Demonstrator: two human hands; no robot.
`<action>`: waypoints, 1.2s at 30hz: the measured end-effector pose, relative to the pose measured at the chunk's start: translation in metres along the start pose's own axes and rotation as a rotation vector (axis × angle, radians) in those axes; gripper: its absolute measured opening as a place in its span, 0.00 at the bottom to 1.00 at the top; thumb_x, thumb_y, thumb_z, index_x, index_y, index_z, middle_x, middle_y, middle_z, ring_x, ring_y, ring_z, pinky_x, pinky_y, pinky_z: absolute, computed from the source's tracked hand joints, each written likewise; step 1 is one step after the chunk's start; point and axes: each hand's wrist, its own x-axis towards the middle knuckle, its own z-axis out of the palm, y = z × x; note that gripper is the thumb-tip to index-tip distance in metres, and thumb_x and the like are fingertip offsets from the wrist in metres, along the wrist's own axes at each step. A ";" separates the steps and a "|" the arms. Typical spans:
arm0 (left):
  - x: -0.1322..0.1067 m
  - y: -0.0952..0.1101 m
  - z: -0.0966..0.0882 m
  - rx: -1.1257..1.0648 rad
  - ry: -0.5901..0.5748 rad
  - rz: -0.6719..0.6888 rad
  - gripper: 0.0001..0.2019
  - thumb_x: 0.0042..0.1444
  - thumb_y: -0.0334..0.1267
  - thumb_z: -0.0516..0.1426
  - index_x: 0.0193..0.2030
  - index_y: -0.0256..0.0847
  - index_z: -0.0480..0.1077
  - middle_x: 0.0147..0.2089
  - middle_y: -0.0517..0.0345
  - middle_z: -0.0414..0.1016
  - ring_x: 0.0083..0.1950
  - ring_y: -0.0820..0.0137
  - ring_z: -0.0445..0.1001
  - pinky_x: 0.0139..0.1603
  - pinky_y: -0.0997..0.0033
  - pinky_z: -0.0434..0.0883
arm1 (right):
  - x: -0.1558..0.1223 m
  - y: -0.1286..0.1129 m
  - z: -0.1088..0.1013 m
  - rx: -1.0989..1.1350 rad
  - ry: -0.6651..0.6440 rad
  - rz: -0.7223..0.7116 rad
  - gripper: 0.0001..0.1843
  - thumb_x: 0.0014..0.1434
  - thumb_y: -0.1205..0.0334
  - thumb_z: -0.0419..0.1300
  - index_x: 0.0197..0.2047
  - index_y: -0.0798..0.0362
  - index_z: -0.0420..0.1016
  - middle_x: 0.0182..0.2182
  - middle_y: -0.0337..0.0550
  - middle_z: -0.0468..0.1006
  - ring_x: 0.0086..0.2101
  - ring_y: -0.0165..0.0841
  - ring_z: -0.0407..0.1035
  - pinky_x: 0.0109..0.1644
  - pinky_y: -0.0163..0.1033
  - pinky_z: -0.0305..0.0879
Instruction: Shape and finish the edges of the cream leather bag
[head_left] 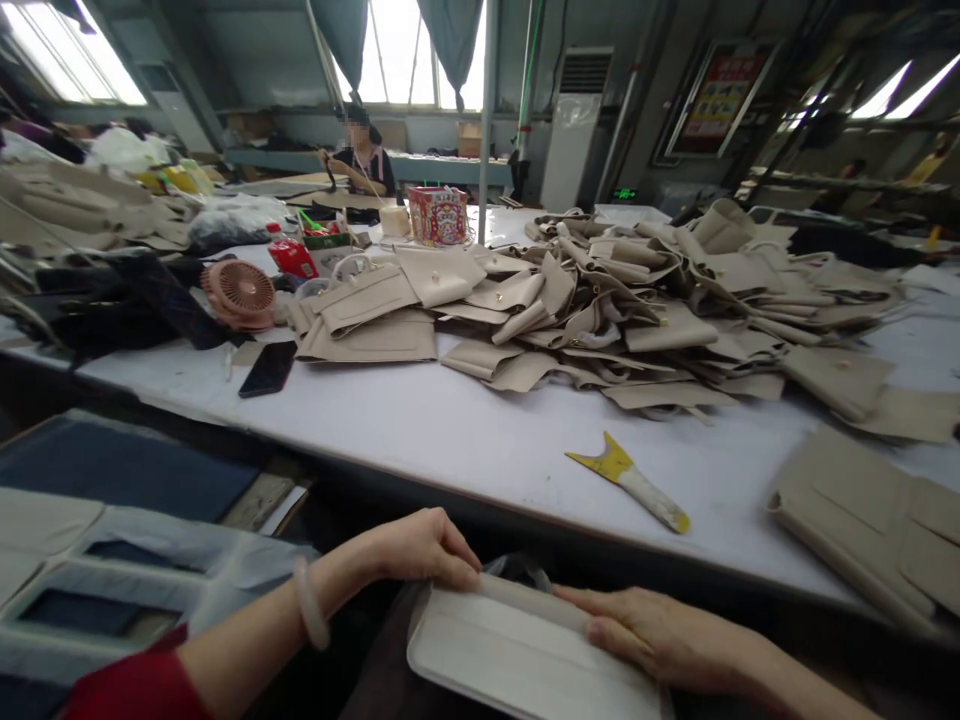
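A pale beige bag piece (517, 655) with rounded corners lies tilted at the near side of the table, below its front edge. My left hand (427, 550) pinches its upper left edge between thumb and bent fingers. My right hand (652, 630) grips the right part of the upper edge, thumb on the near face and fingers reaching behind. Something greyish and translucent, perhaps plastic film (525, 570), shows behind the edge between my hands. The lower part of the piece runs out of view.
A pile of beige bag pieces (660, 290) spreads over the white table (480, 430). Nearer lie a forked yellow tool (634, 482), a phone (268, 369) and a folded bag piece (862, 510). A pink fan (240, 294) and red box (439, 215) stand farther back. A person (364, 160) sits opposite.
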 end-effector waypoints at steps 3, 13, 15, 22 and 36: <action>-0.002 0.008 0.002 0.080 -0.033 -0.014 0.18 0.46 0.48 0.66 0.43 0.43 0.82 0.37 0.61 0.83 0.37 0.64 0.76 0.37 0.72 0.68 | -0.008 0.002 -0.001 0.025 -0.052 0.024 0.26 0.70 0.45 0.45 0.69 0.31 0.56 0.64 0.35 0.67 0.61 0.43 0.65 0.65 0.47 0.58; 0.014 0.014 0.005 0.314 -0.039 -0.049 0.15 0.47 0.50 0.65 0.41 0.49 0.82 0.35 0.64 0.83 0.41 0.61 0.78 0.37 0.72 0.68 | 0.030 -0.026 0.004 0.025 -0.033 -0.046 0.23 0.68 0.44 0.48 0.63 0.32 0.68 0.53 0.43 0.79 0.50 0.50 0.74 0.53 0.53 0.68; 0.018 0.019 0.009 0.363 -0.023 -0.030 0.17 0.47 0.52 0.65 0.44 0.52 0.82 0.38 0.64 0.83 0.43 0.60 0.78 0.39 0.71 0.68 | 0.043 -0.033 0.010 0.025 0.001 -0.073 0.22 0.67 0.45 0.50 0.61 0.33 0.71 0.53 0.45 0.80 0.49 0.53 0.75 0.51 0.57 0.68; 0.007 0.044 0.050 0.511 0.244 0.233 0.09 0.49 0.38 0.65 0.39 0.43 0.74 0.46 0.59 0.74 0.50 0.62 0.70 0.49 0.65 0.64 | 0.028 -0.023 0.022 0.304 0.635 -0.052 0.19 0.53 0.49 0.67 0.48 0.43 0.81 0.52 0.42 0.80 0.56 0.46 0.69 0.65 0.49 0.57; -0.004 0.033 0.160 0.743 0.224 0.555 0.07 0.57 0.31 0.62 0.36 0.47 0.69 0.41 0.63 0.74 0.45 0.64 0.72 0.42 0.66 0.67 | 0.062 0.003 0.225 1.199 1.329 0.144 0.26 0.67 0.40 0.52 0.47 0.56 0.74 0.37 0.46 0.79 0.36 0.36 0.75 0.40 0.46 0.75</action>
